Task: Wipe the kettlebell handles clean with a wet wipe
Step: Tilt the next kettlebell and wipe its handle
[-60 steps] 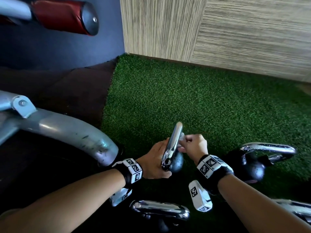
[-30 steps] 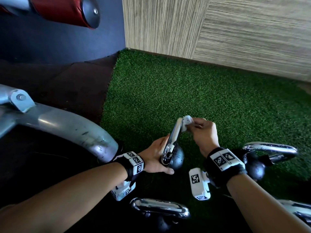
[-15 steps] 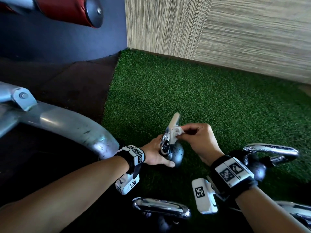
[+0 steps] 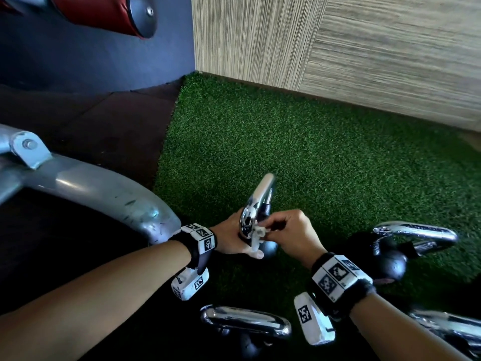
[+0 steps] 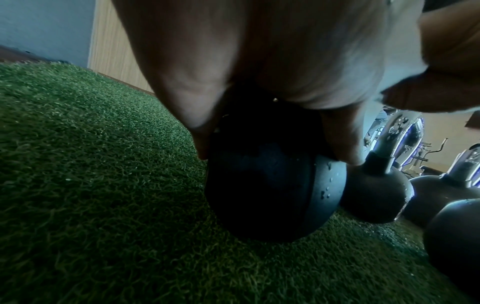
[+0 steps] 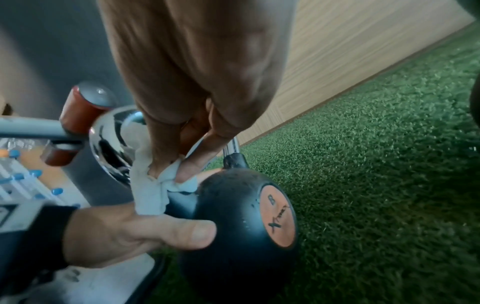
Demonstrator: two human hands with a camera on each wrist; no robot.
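A black kettlebell [image 4: 269, 250] with a chrome handle [image 4: 260, 201] stands tilted on the green turf. My left hand [image 4: 234, 241] grips its ball from the left, thumb across the front, as the right wrist view shows on the ball [image 6: 246, 226]. My right hand [image 4: 273, 230] pinches a crumpled white wet wipe [image 4: 256, 237] against the near lower end of the handle, close to where it joins the ball. In the right wrist view the wipe [image 6: 153, 191] hangs from my fingertips [image 6: 184, 172] beside the chrome handle [image 6: 109, 139]. In the left wrist view my fingers cover the top of the ball [image 5: 259, 185].
Three more kettlebells stand close by: one to the right [image 4: 390, 259], one near my left forearm [image 4: 244, 321], one at the lower right edge [image 4: 447, 327]. A grey machine frame [image 4: 91, 188] curves in from the left. A red roller pad [image 4: 104, 11] hangs above. A wood-look wall [image 4: 338, 48] borders the turf [image 4: 312, 152].
My right hand carried the wipe up to the top of the handle, then back down to its near lower end. The left hand kept its hold on the ball.
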